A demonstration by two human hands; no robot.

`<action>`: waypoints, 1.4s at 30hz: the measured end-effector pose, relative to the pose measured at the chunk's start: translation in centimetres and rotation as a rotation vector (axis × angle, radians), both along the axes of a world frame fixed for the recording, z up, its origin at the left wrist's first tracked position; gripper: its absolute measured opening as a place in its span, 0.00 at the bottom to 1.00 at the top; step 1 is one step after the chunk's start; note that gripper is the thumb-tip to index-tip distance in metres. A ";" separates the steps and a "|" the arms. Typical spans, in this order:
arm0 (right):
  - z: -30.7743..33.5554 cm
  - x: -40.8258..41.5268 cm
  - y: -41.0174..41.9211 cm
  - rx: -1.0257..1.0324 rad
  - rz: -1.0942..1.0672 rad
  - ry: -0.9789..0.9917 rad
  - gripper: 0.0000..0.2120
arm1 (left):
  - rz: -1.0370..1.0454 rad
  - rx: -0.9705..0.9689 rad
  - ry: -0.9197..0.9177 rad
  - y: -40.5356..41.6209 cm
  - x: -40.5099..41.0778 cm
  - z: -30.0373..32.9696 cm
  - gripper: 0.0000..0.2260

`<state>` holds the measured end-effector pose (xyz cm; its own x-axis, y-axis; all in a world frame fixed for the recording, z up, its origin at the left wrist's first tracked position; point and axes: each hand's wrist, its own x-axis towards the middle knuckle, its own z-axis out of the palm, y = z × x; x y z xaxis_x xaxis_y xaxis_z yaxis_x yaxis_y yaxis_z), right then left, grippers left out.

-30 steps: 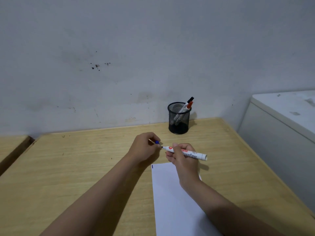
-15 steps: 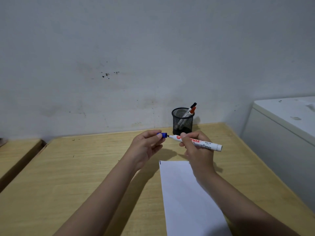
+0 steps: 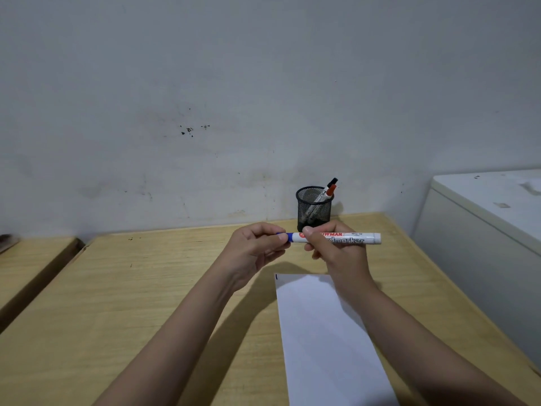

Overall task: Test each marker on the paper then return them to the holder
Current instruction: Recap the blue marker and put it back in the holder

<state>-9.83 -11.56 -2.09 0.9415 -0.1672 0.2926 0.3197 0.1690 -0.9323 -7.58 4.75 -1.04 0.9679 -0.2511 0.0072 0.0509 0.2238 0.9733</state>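
Both hands are meeting mid-air, above the far end of the paper. Left hand (image 3: 257, 249) is pinching the blue cap (image 3: 288, 237) w/ fingers curled closed; right hand (image 3: 336, 253) is wrapped shut round the white-barrelled whiteboard marker w/ red lettering (image 3: 345, 238), held level, cap end pointing left. Cap looks seated or nearly so; can't tell if fully clicked.

Progress, judging by layout: white paper sheet (image 3: 322, 332) is showing a short dark stroke at its far-left corner, so this marker seems tested. Left to do: drop it in the black wire-mesh cup holder (image 3: 314, 208), far side near the wall, then test the two markers (image 3: 329, 190) (red & black caps) standing in it.

Surface: light wood-grain desk (image 3: 146, 288), against a scuffed grey-white wall (image 3: 205, 112); pale cabinet (image 3: 483, 230) at right.
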 end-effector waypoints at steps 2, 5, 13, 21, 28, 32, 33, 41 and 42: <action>0.2 0.1 0.1 0.032 0.046 0.007 0.06 | 0.021 -0.022 -0.030 0.0 0.0 0.4 0.06; 0.6 0.6 0.1 0.100 0.090 0.001 0.06 | 0.054 -0.048 -0.066 -0.3 -0.1 1.1 0.07; 1.4 1.5 0.0 0.165 0.198 0.116 0.13 | 0.074 -0.098 -0.103 -1.0 0.5 1.8 0.07; 0.8 2.3 -1.1 -0.415 -0.164 -0.239 0.08 | 0.282 0.230 -0.384 -1.2 2.6 3.5 0.05; 2.3 6.1 -3.2 -0.742 -0.253 -0.520 0.06 | 0.164 0.398 -0.463 -3.5 4.8 5.4 0.06; 3.8 8.2 -4.2 -0.690 -0.279 -0.546 0.14 | 0.197 0.307 -0.434 -4.5 7.4 6.2 0.08; 4.3 8.9 -4.6 -0.667 -0.298 -0.540 0.16 | 0.236 0.313 -0.434 -4.7 8.2 6.0 0.07; 4.9 14.1 -7.6 -0.576 -0.471 -0.405 0.16 | 0.361 0.746 -0.399 -5.8 13.3 0.4 0.15; 4.8 14.2 -7.7 -0.576 -0.474 -0.398 0.16 | 0.366 0.788 -0.419 -5.9 13.4 0.0 0.16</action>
<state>4.39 -19.21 2.66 0.6177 -0.2415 0.7484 0.5601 -0.5328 -0.6343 5.78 -1.13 -1.05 0.9446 -0.0149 0.3278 -0.2777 -0.5684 0.7744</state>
